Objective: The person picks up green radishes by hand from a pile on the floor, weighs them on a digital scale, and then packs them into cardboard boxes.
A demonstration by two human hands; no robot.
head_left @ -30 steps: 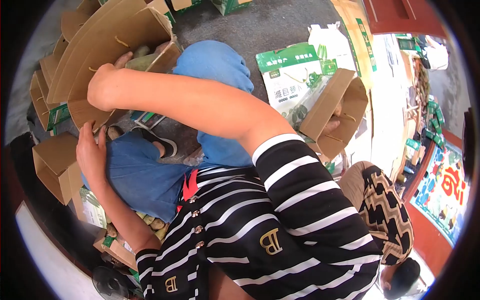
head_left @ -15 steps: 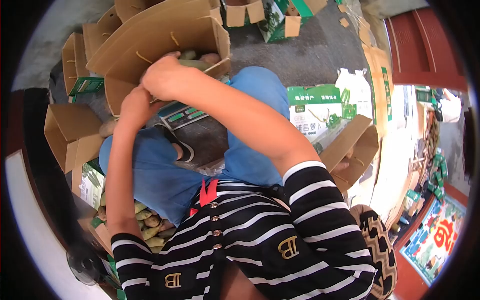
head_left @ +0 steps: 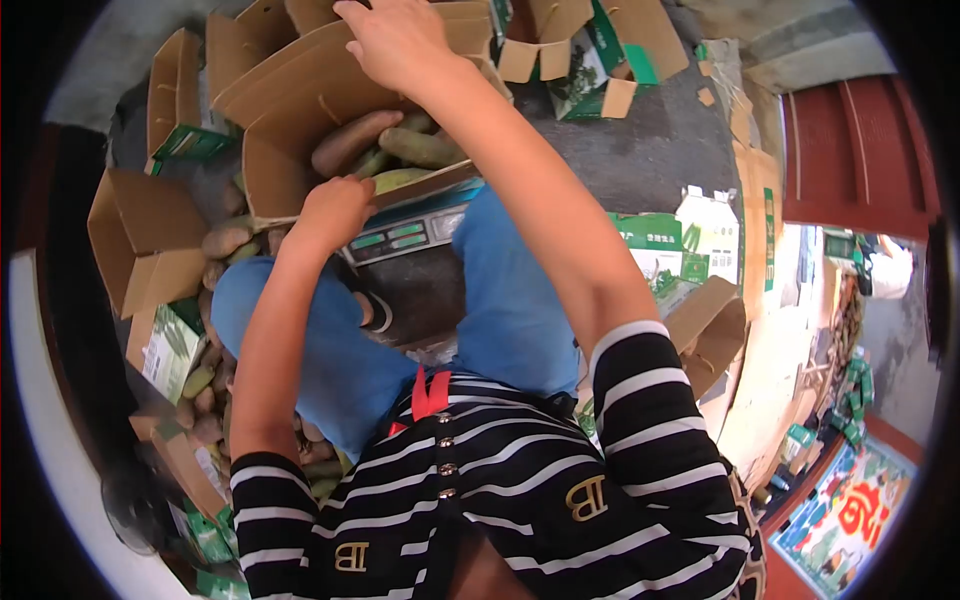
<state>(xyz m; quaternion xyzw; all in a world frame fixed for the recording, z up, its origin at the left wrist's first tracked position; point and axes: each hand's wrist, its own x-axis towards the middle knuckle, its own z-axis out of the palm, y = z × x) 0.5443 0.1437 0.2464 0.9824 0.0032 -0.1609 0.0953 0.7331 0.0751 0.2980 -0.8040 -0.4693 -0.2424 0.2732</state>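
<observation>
A large open cardboard carton (head_left: 275,165) stands in front of me with several radish-like vegetables (head_left: 425,148) in it, green ones and a reddish-brown one (head_left: 355,143). My left hand (head_left: 338,212) is at the carton's near edge, fingers curled over the rim. Beyond the vegetables, my right hand (head_left: 395,42) is raised over the far flap, with its fingers apart and nothing visible in them. Below the carton's near side shows a scale (head_left: 405,238) with green displays; the carton covers part of it.
Other open cartons (head_left: 150,235) stand left, behind and right of my knees. Loose vegetables (head_left: 228,238) lie on the floor at the left. Printed flat cardboard (head_left: 710,235) lies at the right, near a carton (head_left: 705,325). A colourful panel (head_left: 845,510) is at the lower right.
My hands were close together at the carton's left side. My right hand has moved up and right to the far flap, my left to the near rim. More of the vegetables and scale now shows.
</observation>
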